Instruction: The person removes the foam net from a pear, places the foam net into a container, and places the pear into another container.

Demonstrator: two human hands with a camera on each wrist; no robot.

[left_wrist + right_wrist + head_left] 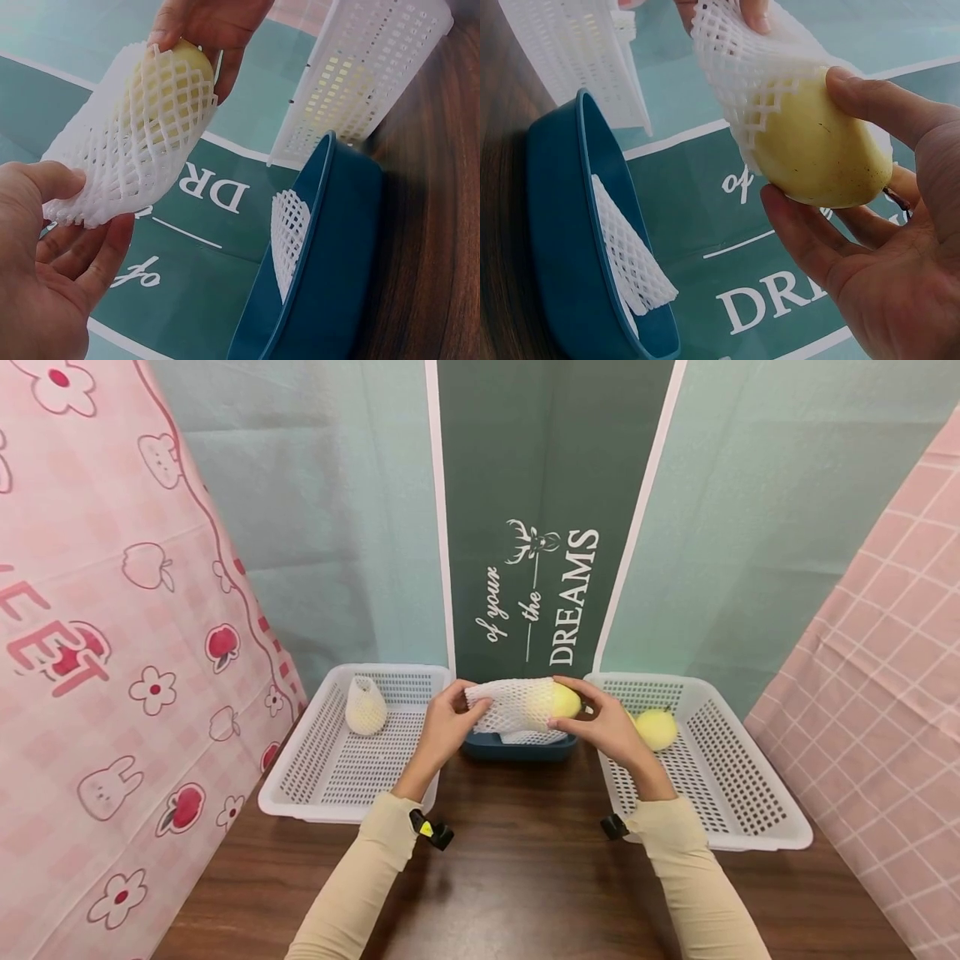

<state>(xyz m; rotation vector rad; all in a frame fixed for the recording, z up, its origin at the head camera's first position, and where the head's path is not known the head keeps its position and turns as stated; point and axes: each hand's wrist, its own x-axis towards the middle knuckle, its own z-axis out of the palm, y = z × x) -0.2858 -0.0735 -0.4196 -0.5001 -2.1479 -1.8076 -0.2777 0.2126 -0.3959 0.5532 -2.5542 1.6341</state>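
A yellow pear (821, 150) with a dark stem is partly inside a white foam net sleeve (513, 704), held up over a blue bin (517, 748). My left hand (447, 724) pinches the loose end of the sleeve, thumb on one side and fingers on the other. With thumb and fingers, my right hand (607, 727) grips the pear near its stem end, which sticks out bare. In the left wrist view the netting covers much of the pear. Another foam net sleeve (634, 255) lies in the bin.
On the left, a white basket (300, 810) holds a pear in a foam net (367, 710). The right white basket (772, 839) has a bare yellow pear (657, 729) in it. Both stand on a dark wooden table (517, 860), with a green printed cloth (555, 460) behind.
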